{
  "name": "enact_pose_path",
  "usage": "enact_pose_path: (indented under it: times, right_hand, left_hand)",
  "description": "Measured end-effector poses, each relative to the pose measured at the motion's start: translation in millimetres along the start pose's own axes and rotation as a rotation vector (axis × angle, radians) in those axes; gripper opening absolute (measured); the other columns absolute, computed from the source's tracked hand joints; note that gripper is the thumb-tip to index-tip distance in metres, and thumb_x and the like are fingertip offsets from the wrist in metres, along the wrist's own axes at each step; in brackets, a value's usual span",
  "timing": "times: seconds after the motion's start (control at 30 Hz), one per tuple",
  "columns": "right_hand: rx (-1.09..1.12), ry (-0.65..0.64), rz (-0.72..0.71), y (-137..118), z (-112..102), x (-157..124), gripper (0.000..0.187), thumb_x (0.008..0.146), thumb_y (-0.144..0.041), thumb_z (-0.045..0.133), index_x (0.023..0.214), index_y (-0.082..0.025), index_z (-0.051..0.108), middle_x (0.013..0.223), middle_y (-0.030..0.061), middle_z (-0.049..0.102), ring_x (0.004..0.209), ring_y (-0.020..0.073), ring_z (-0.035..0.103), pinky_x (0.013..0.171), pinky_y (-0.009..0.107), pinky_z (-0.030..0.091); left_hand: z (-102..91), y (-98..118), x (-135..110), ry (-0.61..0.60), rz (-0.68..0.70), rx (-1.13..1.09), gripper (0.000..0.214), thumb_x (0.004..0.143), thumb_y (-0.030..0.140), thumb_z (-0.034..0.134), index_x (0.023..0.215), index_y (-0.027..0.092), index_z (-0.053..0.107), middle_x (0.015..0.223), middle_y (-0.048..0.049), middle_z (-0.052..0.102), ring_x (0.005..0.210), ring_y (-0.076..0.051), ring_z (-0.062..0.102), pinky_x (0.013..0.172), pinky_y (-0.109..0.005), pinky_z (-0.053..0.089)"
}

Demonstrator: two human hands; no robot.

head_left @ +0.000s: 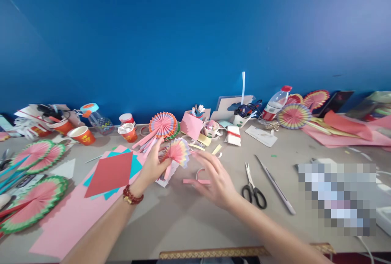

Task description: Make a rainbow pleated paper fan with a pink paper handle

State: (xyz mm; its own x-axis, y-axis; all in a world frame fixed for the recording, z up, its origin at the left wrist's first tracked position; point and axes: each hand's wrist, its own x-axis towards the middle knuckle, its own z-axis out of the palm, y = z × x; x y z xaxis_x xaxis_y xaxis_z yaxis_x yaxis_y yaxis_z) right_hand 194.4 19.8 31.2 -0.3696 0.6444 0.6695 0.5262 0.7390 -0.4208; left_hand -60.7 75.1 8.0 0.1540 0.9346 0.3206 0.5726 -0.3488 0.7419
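Note:
My left hand point(154, 164), with a red bead bracelet at the wrist, is closed on a pleated paper fan point(178, 151). The fan's folds spread outward in pink, yellow and pale lilac. Just to its right, my right hand point(215, 176) is slightly blurred, its fingers stretched out and holding nothing that I can see. Beneath that hand lies a pink paper strip point(191, 181). Scissors with black handles point(254, 193) lie spread a little to the right, beside a grey pen-like tool point(276, 186).
Red and blue paper sheets point(111, 172) lie on larger pink paper at left. Green-edged fans point(39, 199) are at far left. Along the blue wall stand paper cups point(82, 134), a bottle point(276, 103) and finished round fans point(163, 125). A blurred-out patch covers the right.

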Motion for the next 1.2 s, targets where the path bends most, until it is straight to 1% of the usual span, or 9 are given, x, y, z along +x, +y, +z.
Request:
enact_pose_path:
  times: [0.1, 0.17, 0.33, 0.6, 0.73, 0.87, 1.0, 1.1, 1.2]
  right_hand:
    - [0.153, 0.066, 0.183, -3, 11, 12, 0.097, 0.084, -0.035, 0.075, 0.159, -0.028, 0.015, 0.158, 0.0192, 0.030, 0.136, 0.0349, 0.047, 0.101, 0.053, 0.053]
    - [0.294, 0.083, 0.253, 0, 17, 14, 0.100, 0.083, -0.033, 0.075, 0.160, -0.031, 0.011, 0.160, 0.0179, 0.026, 0.132, 0.0327, 0.051, 0.100, 0.053, 0.054]
    - [0.622, 0.105, 0.351, 9, 19, 9, 0.087, 0.087, -0.042, 0.072, 0.157, -0.036, 0.020, 0.158, 0.0146, 0.032, 0.130, 0.0300, 0.053, 0.101, 0.051, 0.053]
    - [1.218, -0.079, 0.724, -2, 13, 7, 0.085, 0.079, -0.056, 0.077, 0.150, -0.032, 0.037, 0.135, 0.0117, 0.059, 0.106, 0.0280, 0.068, 0.083, 0.044, 0.061]
    - [1.330, -0.094, 0.693, 0, 19, 0, 0.079, 0.069, -0.062, 0.082, 0.134, -0.024, 0.055, 0.112, 0.0106, 0.069, 0.096, 0.0269, 0.070, 0.078, 0.040, 0.060]
    - [1.303, -0.099, 0.694, 10, 21, -7, 0.080, 0.063, -0.067, 0.083, 0.126, -0.023, 0.061, 0.105, 0.0084, 0.070, 0.089, 0.0248, 0.069, 0.074, 0.037, 0.059]
    - [1.279, -0.075, 0.714, 13, 17, -5, 0.076, 0.070, -0.070, 0.077, 0.130, -0.026, 0.061, 0.114, 0.0084, 0.069, 0.090, 0.0227, 0.068, 0.067, 0.030, 0.057]
    - [1.309, -0.106, 0.695, 10, 16, -1, 0.065, 0.075, -0.065, 0.076, 0.127, -0.027, 0.064, 0.130, 0.0086, 0.063, 0.102, 0.0243, 0.068, 0.074, 0.031, 0.057]
    - [1.404, -0.151, 0.752, 6, 21, -3, 0.059, 0.080, -0.063, 0.074, 0.124, -0.026, 0.065, 0.120, 0.0089, 0.069, 0.099, 0.0242, 0.070, 0.080, 0.036, 0.057]
  left_hand:
    - [3.3, 22, -11, -0.045, -0.024, -0.169, 0.073, 0.089, 0.023, 0.058, 0.154, 0.025, 0.026, 0.158, -0.0152, 0.036, 0.136, -0.030, 0.050, 0.104, -0.047, 0.050]
    - [5.1, 36, -19, -0.079, 0.008, -0.186, 0.068, 0.090, 0.024, 0.059, 0.152, 0.026, 0.030, 0.157, -0.0142, 0.037, 0.138, -0.030, 0.048, 0.105, -0.047, 0.050]
    - [5.9, 64, -36, -0.107, 0.064, -0.171, 0.071, 0.090, 0.023, 0.061, 0.154, 0.028, 0.030, 0.157, -0.0140, 0.038, 0.141, -0.032, 0.043, 0.107, -0.051, 0.048]
    - [0.6, 96, -49, -0.062, 0.333, 0.060, 0.079, 0.091, 0.021, 0.059, 0.158, 0.026, 0.017, 0.160, -0.0141, 0.034, 0.149, -0.032, 0.031, 0.119, -0.054, 0.034]
    - [-1.4, 98, -50, -0.090, 0.349, 0.057, 0.078, 0.091, 0.018, 0.057, 0.158, 0.025, 0.017, 0.160, -0.0141, 0.033, 0.149, -0.032, 0.031, 0.119, -0.053, 0.034]
    - [-3.9, 100, -50, -0.129, 0.356, 0.044, 0.074, 0.091, 0.017, 0.057, 0.156, 0.026, 0.025, 0.157, -0.0125, 0.039, 0.146, -0.031, 0.036, 0.119, -0.052, 0.036]
    - [-6.0, 106, -53, -0.166, 0.391, 0.047, 0.072, 0.091, 0.015, 0.056, 0.155, 0.027, 0.027, 0.156, -0.0120, 0.040, 0.145, -0.031, 0.037, 0.118, -0.053, 0.037]
    - [-4.8, 108, -57, -0.174, 0.439, 0.051, 0.077, 0.090, 0.014, 0.057, 0.157, 0.026, 0.021, 0.157, -0.0134, 0.038, 0.146, -0.032, 0.035, 0.118, -0.054, 0.037]
    - [-1.5, 104, -60, -0.169, 0.488, 0.062, 0.084, 0.089, 0.013, 0.058, 0.160, 0.024, 0.013, 0.159, -0.0155, 0.035, 0.148, -0.033, 0.033, 0.119, -0.055, 0.036]
